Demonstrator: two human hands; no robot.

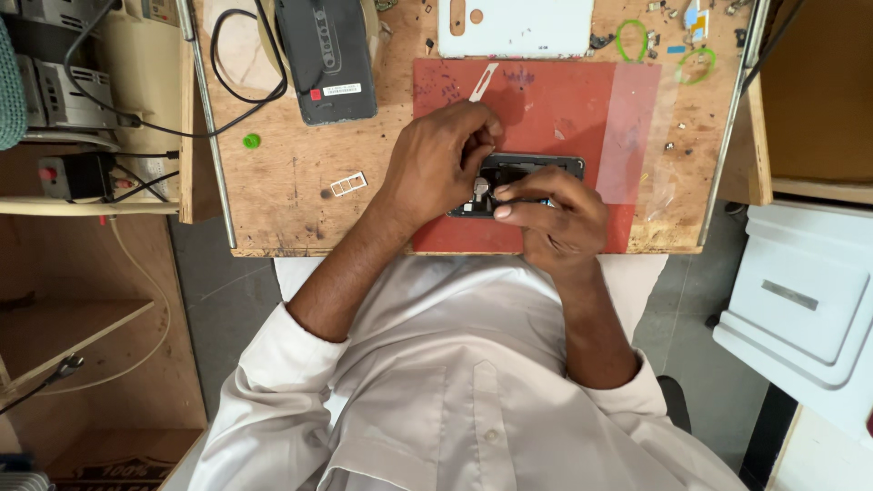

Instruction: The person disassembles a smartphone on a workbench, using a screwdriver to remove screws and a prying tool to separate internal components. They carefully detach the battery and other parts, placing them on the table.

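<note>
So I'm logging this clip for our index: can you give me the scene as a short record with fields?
setting: wooden bench with a red mat
left hand: on the opened phone, fingers at its upper left edge
right hand: on the phone's lower right, fingertips at its middle
phone: lies flat on the mat, inside showing
nearby: black phone, white back cover, two green rings, SIM tray, green cap
hidden: anything held between the fingers cannot be told
</note>
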